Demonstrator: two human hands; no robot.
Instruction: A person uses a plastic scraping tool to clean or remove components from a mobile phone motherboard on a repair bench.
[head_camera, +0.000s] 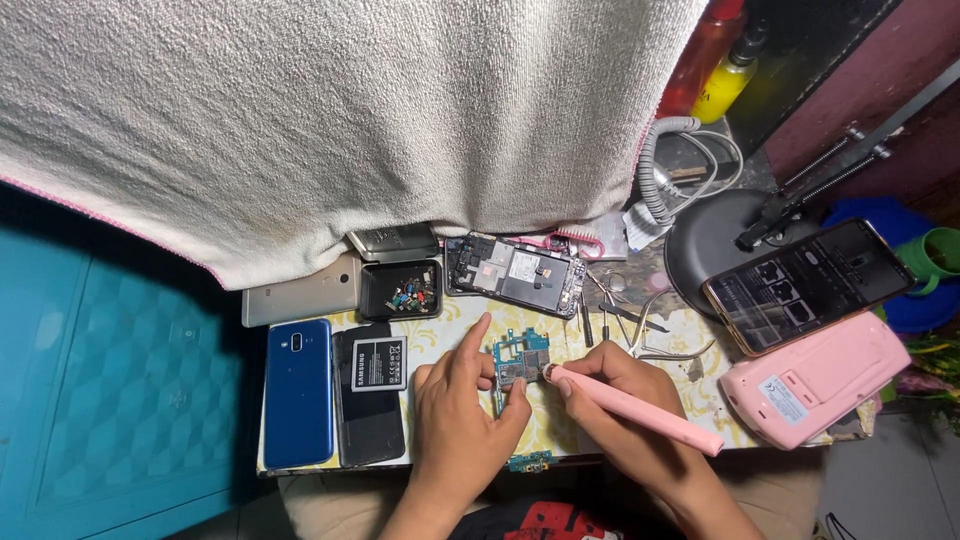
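Observation:
A small blue-green phone circuit board (520, 362) lies near the front middle of the work table (700, 395). My left hand (462, 420) rests on the board's left side, thumb and fingers pinning it down, index finger pointing up. My right hand (625, 405) grips a pink pen-shaped tool (640, 409) whose tip touches the board's right edge. An opened phone frame (515, 273) lies just behind the board.
A blue phone back (298, 392), a phone with its battery exposed (368, 394), a grey phone (305, 295) and a black tray of small parts (402, 290) lie left. Tweezers (625, 318), a lamp base (712, 240), a lit phone (805, 283) and a pink device (815, 378) stand right. A white towel (350, 120) hangs above.

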